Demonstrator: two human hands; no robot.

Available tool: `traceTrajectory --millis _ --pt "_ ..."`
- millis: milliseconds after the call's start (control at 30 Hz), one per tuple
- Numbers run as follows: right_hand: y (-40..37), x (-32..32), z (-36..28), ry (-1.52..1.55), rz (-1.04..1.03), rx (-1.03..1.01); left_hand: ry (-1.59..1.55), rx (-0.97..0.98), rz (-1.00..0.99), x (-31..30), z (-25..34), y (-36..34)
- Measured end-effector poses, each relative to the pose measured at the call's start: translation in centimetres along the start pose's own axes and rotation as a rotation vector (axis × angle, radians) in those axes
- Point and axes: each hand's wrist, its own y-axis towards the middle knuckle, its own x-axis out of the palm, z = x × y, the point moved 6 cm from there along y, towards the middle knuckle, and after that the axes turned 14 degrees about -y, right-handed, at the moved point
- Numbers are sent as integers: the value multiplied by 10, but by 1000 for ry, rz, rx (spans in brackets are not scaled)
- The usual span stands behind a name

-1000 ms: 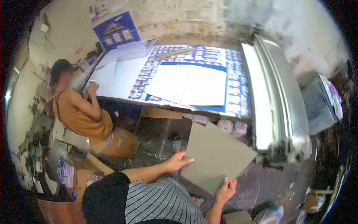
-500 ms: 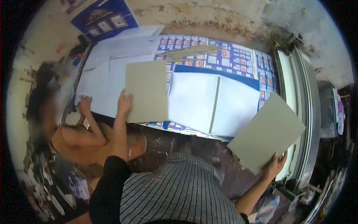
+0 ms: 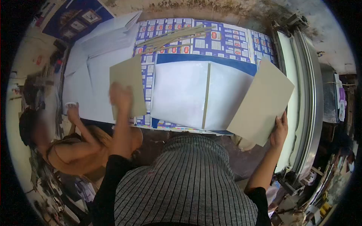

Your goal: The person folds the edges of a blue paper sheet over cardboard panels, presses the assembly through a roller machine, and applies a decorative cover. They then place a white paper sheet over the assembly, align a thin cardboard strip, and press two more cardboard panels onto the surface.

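Observation:
My right hand (image 3: 279,130) grips the lower right edge of a greyish-tan board (image 3: 264,101), held tilted in the air at the table's right side. Another such board (image 3: 137,81) is at the left, and my left hand (image 3: 121,96) is in front of it. Motion smears those fingers, so their hold on it cannot be made out. Between the boards lie white sheets (image 3: 179,92) on a larger blue sheet (image 3: 163,58). A narrow tan strip (image 3: 206,96) runs down the middle of the white.
Tan strips (image 3: 171,39) lie loose on blue printed sheets (image 3: 224,39) at the back. White paper (image 3: 103,45) is piled at the left. A co-worker's hand (image 3: 73,112) is beside a white ring-like item (image 3: 70,104). A long metal-edged machine (image 3: 307,101) stands at the right.
The left board appears narrower and more tilted, with my left hand now across its face instead of at its edge. My right hand has raised the other board, turning it more upright.

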Motion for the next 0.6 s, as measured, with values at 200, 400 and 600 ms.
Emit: traceTrajectory --millis 200,400,600 --pt "55 51 33 -165 -213 54 -477 718 -747 78 266 -104" --pt "50 95 70 -161 -319 138 -217 786 -959 101 282 -118" --pt "62 97 82 -461 -268 42 -269 793 -939 109 275 -109"
